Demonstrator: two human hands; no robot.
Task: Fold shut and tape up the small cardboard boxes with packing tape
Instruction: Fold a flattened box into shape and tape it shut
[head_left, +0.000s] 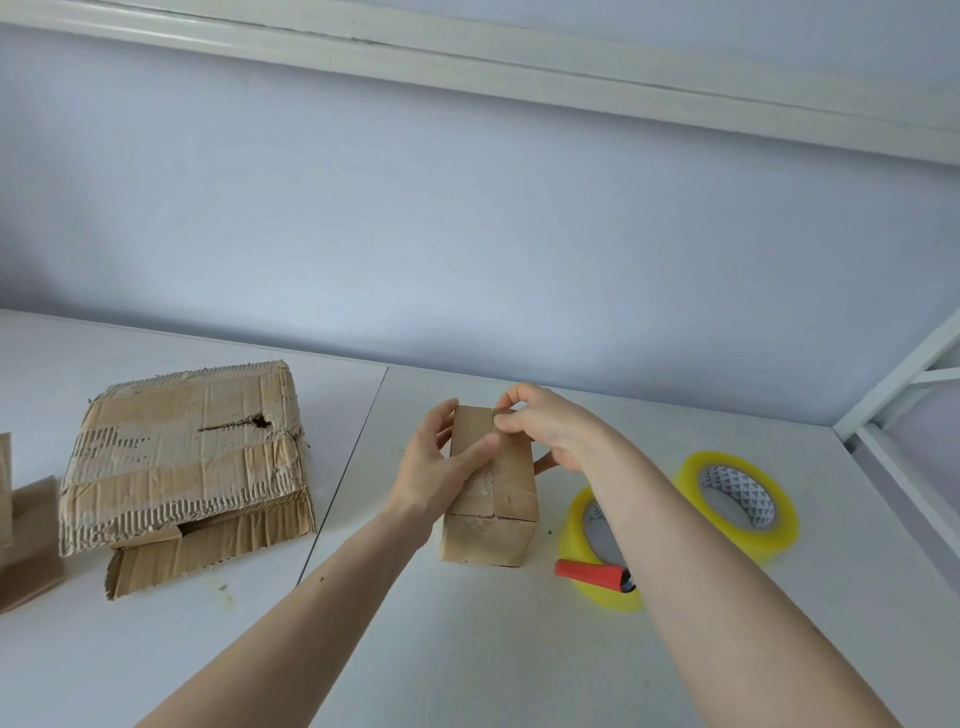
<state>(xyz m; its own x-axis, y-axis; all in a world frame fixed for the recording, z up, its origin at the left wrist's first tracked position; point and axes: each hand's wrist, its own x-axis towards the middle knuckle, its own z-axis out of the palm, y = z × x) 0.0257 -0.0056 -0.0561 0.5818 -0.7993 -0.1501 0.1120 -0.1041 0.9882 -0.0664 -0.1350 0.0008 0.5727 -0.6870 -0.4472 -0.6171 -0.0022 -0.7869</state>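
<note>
Both hands (441, 467) (545, 428) on small box (498, 499) — far end hidden.

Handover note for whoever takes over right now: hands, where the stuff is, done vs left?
Left hand: grips the small box from its left side, thumb across the top.
Right hand: fingers curled at the box's far top edge, apparently pressing tape down there.
Box: mid-table, flaps folded shut, clear tape along the top seam.
Two tape rolls and lie right of the box; the red cutter rests on the nearer roll.
Big worn carton sits to the left; more cardboard at the left edge.
Done: this box closed, top seam taped.
Left: smooth the far end; further boxes, if any, look untaped.
</note>
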